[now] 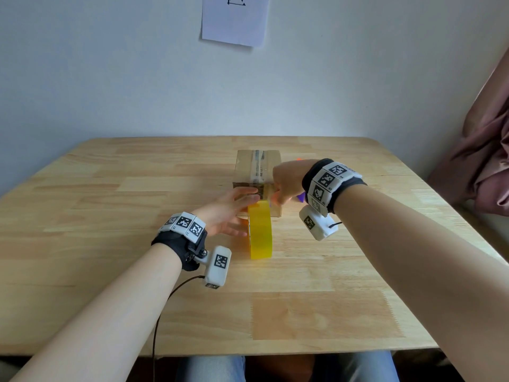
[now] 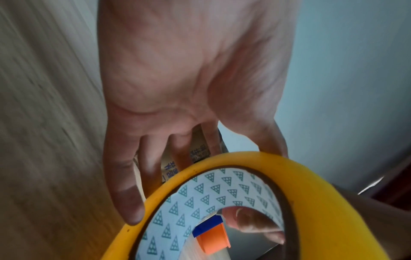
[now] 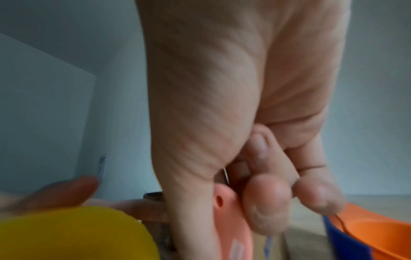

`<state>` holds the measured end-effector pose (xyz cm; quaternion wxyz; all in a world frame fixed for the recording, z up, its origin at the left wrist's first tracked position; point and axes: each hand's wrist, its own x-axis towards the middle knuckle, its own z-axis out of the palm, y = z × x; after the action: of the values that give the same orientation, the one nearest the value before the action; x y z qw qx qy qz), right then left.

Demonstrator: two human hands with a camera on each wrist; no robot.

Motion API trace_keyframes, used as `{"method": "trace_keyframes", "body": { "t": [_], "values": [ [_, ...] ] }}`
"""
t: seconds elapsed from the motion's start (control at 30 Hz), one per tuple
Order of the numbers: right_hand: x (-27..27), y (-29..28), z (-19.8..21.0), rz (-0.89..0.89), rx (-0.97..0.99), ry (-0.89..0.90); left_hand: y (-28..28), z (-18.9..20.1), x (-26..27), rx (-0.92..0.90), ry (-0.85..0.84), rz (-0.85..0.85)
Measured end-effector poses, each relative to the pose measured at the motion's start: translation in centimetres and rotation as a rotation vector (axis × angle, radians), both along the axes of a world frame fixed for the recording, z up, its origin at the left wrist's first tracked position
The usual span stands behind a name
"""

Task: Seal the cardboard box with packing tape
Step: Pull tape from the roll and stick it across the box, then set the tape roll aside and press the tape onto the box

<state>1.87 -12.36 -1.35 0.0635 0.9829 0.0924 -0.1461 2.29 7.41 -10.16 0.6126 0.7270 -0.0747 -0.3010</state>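
Observation:
A small cardboard box (image 1: 248,172) lies mid-table with a strip of tape (image 1: 259,165) along its top seam. A yellow tape roll (image 1: 260,234) stands on edge against the box's near face. My left hand (image 1: 230,213) reaches past the roll's left side, fingers straight against the box front and thumb (image 2: 270,140) on the roll's rim (image 2: 307,184). My right hand (image 1: 286,184) is at the box's near top edge, fingers curled round a pink cutter (image 3: 227,221). The cutter's tip is hidden.
An orange and blue plastic object (image 3: 373,235) lies on the wooden table (image 1: 110,244) just right of the box, under my right wrist. Pink cloth (image 1: 484,161) hangs past the table's right edge. A paper sheet (image 1: 235,20) is on the wall.

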Motion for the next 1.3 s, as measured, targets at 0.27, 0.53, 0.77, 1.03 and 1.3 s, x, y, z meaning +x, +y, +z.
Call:
{"method": "trace_keyframes", "body": {
  "t": [0.27,0.53,0.77,1.03,1.3],
  "values": [
    [-1.7,-6.3,-4.4,-0.266,0.172,0.145,-0.2,0.0,-0.3,0.028,-0.004,-0.007],
    [-3.0,-7.9,-7.3,-0.301,0.188,0.284,-0.1,0.0,-0.2,0.013,0.017,0.007],
    [-2.4,-5.5,-4.5,-0.338,0.432,0.277,-0.3,0.2,-0.8,0.016,-0.006,0.047],
    [-3.1,-1.2,-4.6,-0.361,1.029,0.487,0.4,0.6,-1.3,0.017,-0.012,0.032],
    [-3.4,-2.6,-4.1,-0.364,1.202,0.481,-0.3,0.6,-1.2,-0.075,0.072,0.207]
  ]
}}
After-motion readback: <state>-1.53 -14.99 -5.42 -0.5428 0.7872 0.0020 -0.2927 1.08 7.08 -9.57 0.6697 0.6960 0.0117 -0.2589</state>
